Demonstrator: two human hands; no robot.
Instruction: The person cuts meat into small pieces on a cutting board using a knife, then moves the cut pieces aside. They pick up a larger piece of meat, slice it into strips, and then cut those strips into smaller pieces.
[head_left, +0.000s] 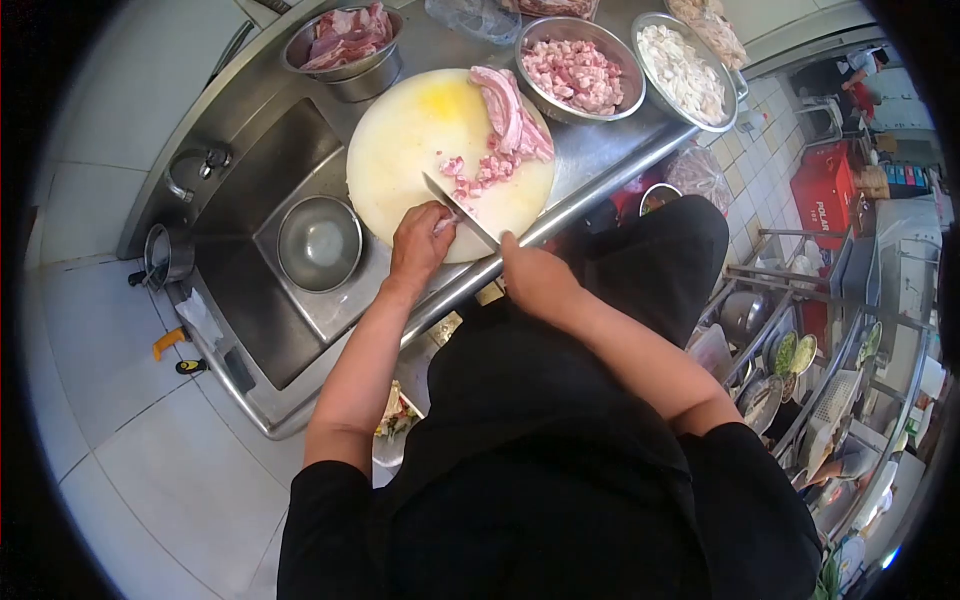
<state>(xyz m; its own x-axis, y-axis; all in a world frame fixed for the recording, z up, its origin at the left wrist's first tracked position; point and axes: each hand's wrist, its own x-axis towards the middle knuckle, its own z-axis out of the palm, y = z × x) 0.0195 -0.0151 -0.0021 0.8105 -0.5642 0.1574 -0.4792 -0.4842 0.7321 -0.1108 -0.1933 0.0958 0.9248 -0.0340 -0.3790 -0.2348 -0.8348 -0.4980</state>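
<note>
Slicing meat on cutting board | left hand curled, pinning meat beside blade | right hand clenched on knife | risk: blade nicks fingertips if wet meat slips

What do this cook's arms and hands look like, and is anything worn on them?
Both forearms are bare from the elbow down. The left hand and right hand wear no gloves, and no watch, bracelet or ring shows. Black short sleeves cover the upper arms, matching the black top and a black apron on the front.
</note>
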